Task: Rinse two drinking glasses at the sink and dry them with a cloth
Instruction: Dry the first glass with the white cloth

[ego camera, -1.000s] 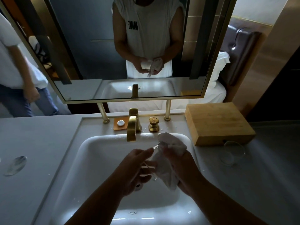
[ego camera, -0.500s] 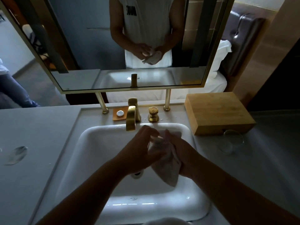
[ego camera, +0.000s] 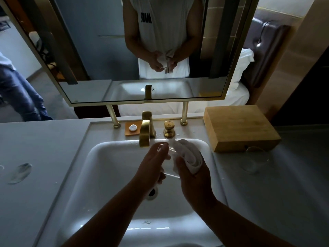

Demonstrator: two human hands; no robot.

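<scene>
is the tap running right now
Off, as far as the picture shows: no stream falls from the gold faucet spout into the sink. Both hands work the glass with the cloth.

You see a white cloth (ego camera: 188, 155) over a white sink (ego camera: 99, 175), a gold tap (ego camera: 145, 134), a clear glass (ego camera: 254, 160) and a pale wooden box (ego camera: 238, 127) at the grey desk's (ego camera: 44, 157) back right.

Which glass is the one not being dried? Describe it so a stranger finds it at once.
Start at the white sink basin and go right to the wooden box on the counter. The second glass stands on the grey counter just in front of that box's near right corner. Unlike the glass held over the basin between the left hand and the cloth, no hand touches it.
</scene>
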